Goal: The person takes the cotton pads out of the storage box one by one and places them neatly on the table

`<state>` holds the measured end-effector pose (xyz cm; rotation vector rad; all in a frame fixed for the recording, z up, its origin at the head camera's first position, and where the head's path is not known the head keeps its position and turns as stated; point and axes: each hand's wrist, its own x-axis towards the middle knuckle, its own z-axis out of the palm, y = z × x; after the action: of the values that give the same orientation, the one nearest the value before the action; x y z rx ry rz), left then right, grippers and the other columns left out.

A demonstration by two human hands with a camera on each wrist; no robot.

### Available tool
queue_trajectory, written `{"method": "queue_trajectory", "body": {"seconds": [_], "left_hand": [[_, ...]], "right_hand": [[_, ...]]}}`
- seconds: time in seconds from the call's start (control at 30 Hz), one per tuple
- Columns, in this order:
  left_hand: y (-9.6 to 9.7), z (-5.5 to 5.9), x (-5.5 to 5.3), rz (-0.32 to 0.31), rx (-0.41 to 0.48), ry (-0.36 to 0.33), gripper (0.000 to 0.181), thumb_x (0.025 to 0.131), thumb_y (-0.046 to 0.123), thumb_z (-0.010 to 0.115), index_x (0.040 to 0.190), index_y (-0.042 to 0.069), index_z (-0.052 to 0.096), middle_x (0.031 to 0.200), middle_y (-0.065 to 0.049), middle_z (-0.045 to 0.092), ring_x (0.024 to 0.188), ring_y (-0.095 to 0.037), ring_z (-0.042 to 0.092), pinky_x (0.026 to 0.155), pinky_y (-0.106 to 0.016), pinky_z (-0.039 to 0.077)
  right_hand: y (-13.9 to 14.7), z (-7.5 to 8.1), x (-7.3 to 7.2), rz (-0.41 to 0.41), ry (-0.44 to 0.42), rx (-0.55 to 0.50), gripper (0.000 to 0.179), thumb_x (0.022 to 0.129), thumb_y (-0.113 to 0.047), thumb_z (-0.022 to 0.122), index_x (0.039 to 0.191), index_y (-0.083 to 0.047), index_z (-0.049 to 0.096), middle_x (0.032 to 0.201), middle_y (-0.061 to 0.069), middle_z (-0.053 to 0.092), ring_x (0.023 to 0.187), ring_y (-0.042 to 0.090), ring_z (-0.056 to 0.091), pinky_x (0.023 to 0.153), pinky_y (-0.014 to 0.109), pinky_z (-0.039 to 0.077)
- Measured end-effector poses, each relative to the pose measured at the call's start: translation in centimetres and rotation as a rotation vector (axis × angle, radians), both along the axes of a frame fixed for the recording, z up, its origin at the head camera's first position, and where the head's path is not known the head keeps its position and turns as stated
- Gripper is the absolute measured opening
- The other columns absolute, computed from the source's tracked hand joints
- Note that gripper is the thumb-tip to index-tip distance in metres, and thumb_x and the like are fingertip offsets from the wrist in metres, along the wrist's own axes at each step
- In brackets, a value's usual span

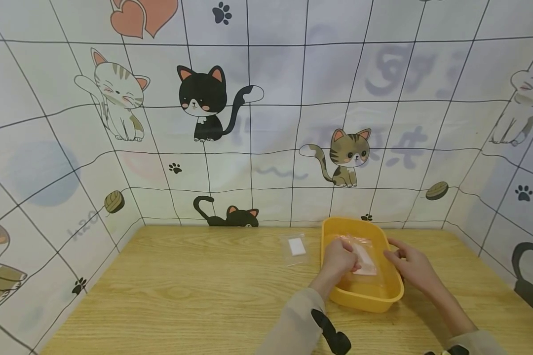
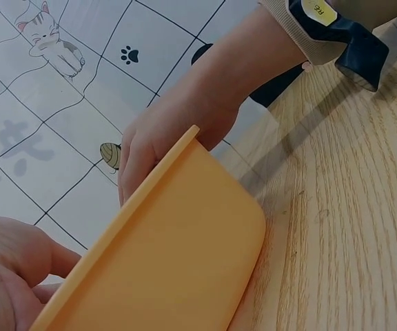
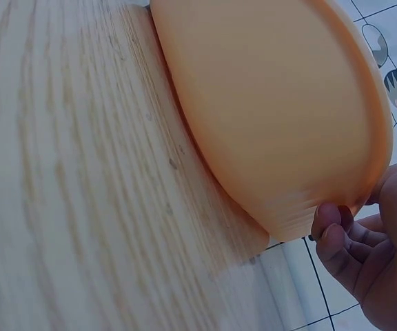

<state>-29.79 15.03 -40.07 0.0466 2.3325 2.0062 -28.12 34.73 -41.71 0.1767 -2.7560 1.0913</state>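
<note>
A yellow plastic basin (image 1: 368, 298) stands on the wooden table at the right. Inside it lies a clear plastic bag (image 1: 365, 261) with a flat, pale pinkish-white item in it. My left hand (image 1: 339, 259) reaches over the near-left rim, its curled fingers gripping the left part of the bag; the fingertips are partly hidden. The left wrist view shows this hand (image 2: 16, 269) behind the basin's wall (image 2: 164, 255). My right hand (image 1: 410, 264) holds the basin's right rim, with thumb at the edge and fingers (image 3: 329, 224) against the outer wall.
Left of the basin, a small clear bag (image 1: 288, 259) with a white rectangle (image 1: 297, 246) in it lies flat on the table (image 1: 195, 286). A sheet printed with cats and grid lines (image 1: 275, 128) rises behind the table and along both sides.
</note>
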Motion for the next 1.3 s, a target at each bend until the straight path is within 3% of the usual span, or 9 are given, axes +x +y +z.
{"method": "queue_trajectory", "body": {"seconds": [0.27,0.63,1.0,1.3], "left_hand": [[-0.2,0.3,0.0,0.006,0.051,0.0,0.022,0.08,-0.015,0.062,0.089,0.004,0.056,0.057,-0.003,0.056,0.049,-0.011,0.054,0.045,-0.018,0.038],[-0.6,0.8,0.0,0.004,0.067,-0.003,0.021,0.083,-0.013,0.065,0.09,0.006,0.058,0.057,-0.005,0.06,0.05,-0.011,0.057,0.054,-0.026,0.056],[-1.4,1.4,0.5,-0.021,0.134,0.033,0.022,0.084,-0.015,0.063,0.096,0.002,0.059,0.065,-0.007,0.06,0.054,-0.013,0.061,0.063,-0.037,0.061],[-2.1,1.5,0.9,-0.047,0.134,0.033,0.02,0.088,-0.01,0.065,0.1,0.005,0.06,0.07,-0.006,0.061,0.058,-0.014,0.062,0.069,-0.04,0.062]], "right_hand": [[0.0,0.0,-0.1,0.002,0.004,-0.007,0.06,0.104,-0.028,0.056,0.145,0.013,0.039,0.086,0.011,0.061,0.057,0.014,0.053,0.049,0.028,0.048],[0.2,-0.2,-0.2,0.004,0.021,0.003,0.058,0.104,-0.026,0.056,0.143,0.014,0.04,0.084,0.01,0.06,0.055,0.014,0.052,0.048,0.028,0.047],[0.1,-0.1,-0.3,-0.001,0.012,0.024,0.06,0.104,-0.027,0.055,0.144,0.015,0.04,0.086,0.011,0.062,0.058,0.014,0.053,0.05,0.027,0.047],[0.1,-0.1,-0.3,-0.003,-0.002,0.029,0.06,0.105,-0.026,0.055,0.145,0.015,0.038,0.087,0.009,0.062,0.059,0.012,0.053,0.051,0.026,0.048]]}}
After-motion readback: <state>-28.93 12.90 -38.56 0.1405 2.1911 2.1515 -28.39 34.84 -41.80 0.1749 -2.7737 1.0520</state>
